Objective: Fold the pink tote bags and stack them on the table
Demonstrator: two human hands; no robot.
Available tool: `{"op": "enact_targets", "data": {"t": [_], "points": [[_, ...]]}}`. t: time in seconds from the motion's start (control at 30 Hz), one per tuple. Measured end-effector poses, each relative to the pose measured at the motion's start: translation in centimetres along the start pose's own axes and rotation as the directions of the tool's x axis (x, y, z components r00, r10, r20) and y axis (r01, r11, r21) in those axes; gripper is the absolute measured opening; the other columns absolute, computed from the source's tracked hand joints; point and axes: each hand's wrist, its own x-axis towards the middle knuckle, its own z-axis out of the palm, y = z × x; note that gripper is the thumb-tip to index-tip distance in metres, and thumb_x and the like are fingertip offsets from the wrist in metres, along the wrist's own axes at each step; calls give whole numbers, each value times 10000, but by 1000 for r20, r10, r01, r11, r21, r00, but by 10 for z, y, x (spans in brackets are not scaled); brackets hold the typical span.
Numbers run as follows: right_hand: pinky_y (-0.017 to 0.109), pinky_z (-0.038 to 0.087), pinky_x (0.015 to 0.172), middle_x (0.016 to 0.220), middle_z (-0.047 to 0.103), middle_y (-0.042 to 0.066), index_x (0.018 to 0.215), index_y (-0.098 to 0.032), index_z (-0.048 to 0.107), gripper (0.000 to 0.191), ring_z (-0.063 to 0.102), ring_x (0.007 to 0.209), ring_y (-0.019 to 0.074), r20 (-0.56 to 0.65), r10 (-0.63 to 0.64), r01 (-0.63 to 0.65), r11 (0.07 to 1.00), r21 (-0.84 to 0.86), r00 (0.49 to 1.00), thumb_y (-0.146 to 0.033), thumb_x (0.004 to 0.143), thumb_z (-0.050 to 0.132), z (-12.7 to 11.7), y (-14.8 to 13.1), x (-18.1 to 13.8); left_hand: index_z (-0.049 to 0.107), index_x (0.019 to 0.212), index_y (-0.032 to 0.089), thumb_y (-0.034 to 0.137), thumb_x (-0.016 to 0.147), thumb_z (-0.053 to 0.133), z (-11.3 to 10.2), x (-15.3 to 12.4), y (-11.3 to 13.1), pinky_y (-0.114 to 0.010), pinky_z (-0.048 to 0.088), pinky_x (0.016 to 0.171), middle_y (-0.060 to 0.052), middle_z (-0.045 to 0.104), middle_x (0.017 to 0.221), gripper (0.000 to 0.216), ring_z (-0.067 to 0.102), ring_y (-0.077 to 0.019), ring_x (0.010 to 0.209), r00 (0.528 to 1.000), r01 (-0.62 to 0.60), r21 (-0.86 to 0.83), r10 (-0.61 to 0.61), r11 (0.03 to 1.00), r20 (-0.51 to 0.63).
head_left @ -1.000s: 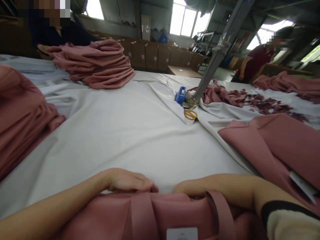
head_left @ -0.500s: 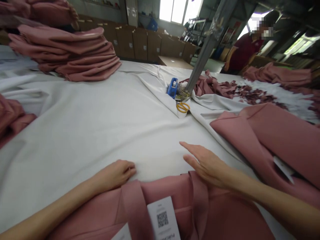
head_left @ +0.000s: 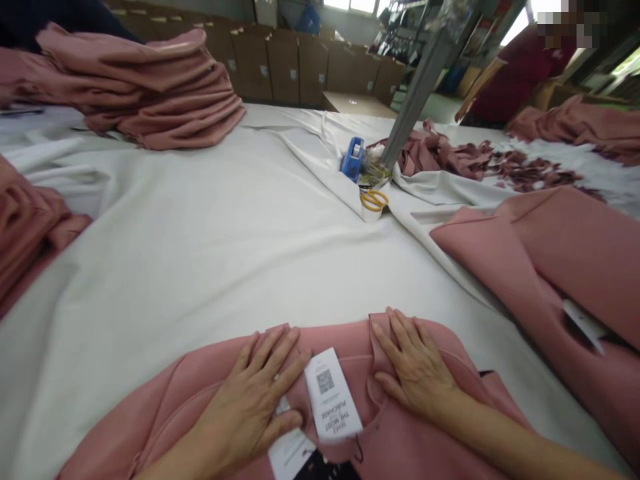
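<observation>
Head view: our left hand (head_left: 255, 400) and right hand (head_left: 417, 367) lie flat, fingers spread, gripping nothing, pressing the pink garment (head_left: 350, 340) at the near edge of the white-covered table (head_left: 240, 240). A white hang tag (head_left: 333, 393) lies between them, touching the left fingers.

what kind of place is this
Most likely a garment workshop or packing floor: stacks of folded pink garments on a big cloth-covered table, rows of cardboard boxes behind, and a tagged pink garment under both hands.
</observation>
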Motion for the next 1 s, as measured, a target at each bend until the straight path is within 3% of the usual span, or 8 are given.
{"op": "enact_targets", "data": {"t": [0.23,0.47,0.57,0.67,0.77,0.83,0.9,1.0], "points": [[573,234,1070,1517,169,248,1472,-142,265,779,176,1386,394,-98,-32,38,997,63,995,-403,805,572,11,-1,2,136,1502,292,648,877,412,0,-1,0,-517,-28,1148,-74,104,1580,770,74,-336,1439,998,41,-118,-34,992,54],[550,176,1097,1509,200,243,1481,-162,251,705,185,1391,361,-60,21,-14,993,121,998,-425,878,504,17,-2,6,162,1495,300,561,929,368,-3,3,5,-520,29,1162,-51,136,1577,656,67,-294,1446,993,105,-141,-96,984,68],[540,177,1100,1501,237,237,1482,-156,242,685,178,1399,343,-29,19,-14,986,166,999,-436,900,472,6,-2,7,208,1486,277,533,946,350,-10,3,12,-510,8,1169,-46,132,1578,615,28,-262,1451,986,159,-176,-146,971,87],[524,235,1084,1489,274,232,1483,-124,222,681,201,1397,325,-72,-2,14,985,169,997,-468,928,412,-23,-8,1,211,1487,241,515,960,326,-19,-3,29,-495,23,1177,-53,98,1579,605,12,-241,1453,971,239,-235,-225,942,86],[536,178,1103,1503,273,191,1481,-147,230,674,200,1397,310,-145,-67,97,973,212,987,-493,930,408,-56,-31,-13,193,1492,229,491,985,221,-22,-17,55,-516,125,1171,-75,116,1573,571,81,-236,1448,951,307,-242,-302,920,60],[519,170,1103,1358,497,145,1387,-205,421,544,397,1285,287,-152,-150,188,942,278,977,-490,924,447,-68,-55,-23,220,1487,233,481,990,181,-24,-25,71,-512,186,1162,-83,155,1567,557,132,-232,1441,937,346,-243,-347,906,40],[476,279,1040,1057,666,92,1137,-218,623,334,572,1035,247,-129,-202,233,916,325,971,-432,928,473,-69,-80,-33,289,1468,215,464,993,169,-28,-30,83,-489,242,1149,-104,179,1561,549,177,-235,1431,919,385,-237,-393,892,12],[412,392,911,863,674,55,851,-197,662,259,601,854,211,-131,-188,221,920,325,973,-318,940,451,-59,-114,-47,349,1440,174,406,999,156,-42,-28,92,-471,292,1127,-136,180,1558,535,195,-243,1426,895,426,-210,-444,880,-48]]}}
